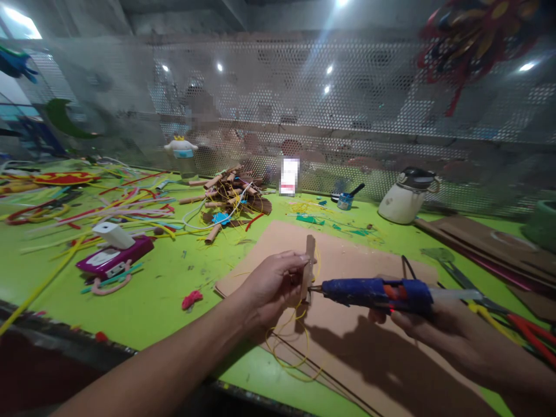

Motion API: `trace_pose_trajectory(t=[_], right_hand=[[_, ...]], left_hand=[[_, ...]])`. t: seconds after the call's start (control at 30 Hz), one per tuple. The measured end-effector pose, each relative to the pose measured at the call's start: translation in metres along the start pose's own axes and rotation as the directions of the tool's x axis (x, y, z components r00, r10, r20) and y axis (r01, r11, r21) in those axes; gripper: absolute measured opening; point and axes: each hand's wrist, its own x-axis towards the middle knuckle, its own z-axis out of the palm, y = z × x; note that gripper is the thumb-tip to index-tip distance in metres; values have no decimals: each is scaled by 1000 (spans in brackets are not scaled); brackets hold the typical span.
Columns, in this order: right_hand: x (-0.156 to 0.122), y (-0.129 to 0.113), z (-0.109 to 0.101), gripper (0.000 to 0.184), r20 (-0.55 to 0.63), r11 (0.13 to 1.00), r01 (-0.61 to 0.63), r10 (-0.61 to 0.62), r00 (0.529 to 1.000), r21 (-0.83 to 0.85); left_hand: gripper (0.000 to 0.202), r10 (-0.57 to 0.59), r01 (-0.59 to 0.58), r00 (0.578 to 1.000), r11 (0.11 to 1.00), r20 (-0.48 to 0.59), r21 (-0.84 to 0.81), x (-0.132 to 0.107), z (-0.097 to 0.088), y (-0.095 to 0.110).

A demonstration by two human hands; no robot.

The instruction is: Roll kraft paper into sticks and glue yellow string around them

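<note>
My left hand (278,284) pinches a narrow brown cardboard strip (309,260), held upright above a large cardboard sheet (347,255). Thin yellow string (299,370) hangs in loops below these fingers. In my right hand (438,327) is a blue hot glue gun (373,294), its fingers wrapped round the handle. The gun's metal nozzle points left and meets or nearly meets the strip's lower part. A clear glue stick (460,294) sticks out of the gun's back end.
A heap of rolled cardboard tubes (230,191) stands behind. Colourful pipe cleaners (125,202) and a purple power strip (115,255) lie left. At right are a white kettle (402,197), red-handled scissors (530,336) and stacked cardboard (478,237). Perforated metal panels (347,104) rise behind the green table (174,301).
</note>
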Motion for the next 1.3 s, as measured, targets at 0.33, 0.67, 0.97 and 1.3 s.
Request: trace_pose_trajectory(t=[0.33,0.67,0.97,1.3], right_hand=[[3,2,1,33,-2,1000,7,-7,1000,10],[1,-1,-1,27,65,998,27,-31,997,58],[5,-3,-1,32,9,999,26,-26,1000,42],[2,-4,-1,29,109,995,24,-35,993,97]], left_hand=[[11,-23,22,1000,999,7,24,-1,0,0],[10,-15,15,1000,1000,13,-11,1,-2,-2],[9,-13,13,1000,1000,5,7,-1,0,-1],[6,-6,6,1000,999,0,-40,-1,3,0]])
